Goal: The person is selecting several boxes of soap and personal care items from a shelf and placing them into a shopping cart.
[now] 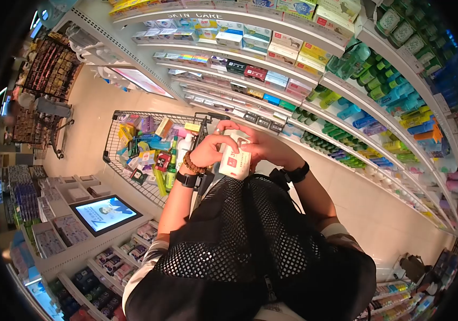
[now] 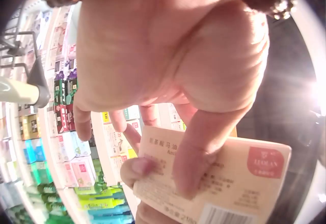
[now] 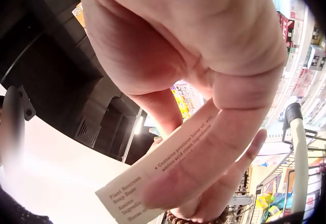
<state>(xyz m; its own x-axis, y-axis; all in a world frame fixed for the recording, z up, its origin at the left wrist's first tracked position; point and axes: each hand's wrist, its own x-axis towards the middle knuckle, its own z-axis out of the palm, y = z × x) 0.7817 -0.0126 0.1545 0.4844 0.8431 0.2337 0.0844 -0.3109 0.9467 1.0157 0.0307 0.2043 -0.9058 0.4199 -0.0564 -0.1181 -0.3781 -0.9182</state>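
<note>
Both hands hold one small cream-coloured soap box (image 1: pixel 235 163) with red print, in front of the chest. My left hand (image 1: pixel 207 152) grips it from the left, thumb pressed on the printed face above a barcode in the left wrist view. From the other side my right hand (image 1: pixel 272 150) pinches the box; a fingertip of it shows at the box's edge in the left wrist view. Along a narrow side, English print about horse oil and a soap base shows on the soap box (image 3: pixel 127 196) in the right wrist view, partly covered by a finger.
A wire shopping cart (image 1: pixel 112 160) full of packages and bottles stands ahead on the left. Curved shelves (image 1: pixel 271 53) of boxed skin care and bottles run along the front and right. A display counter with a lit screen (image 1: pixel 105 214) stands at the lower left.
</note>
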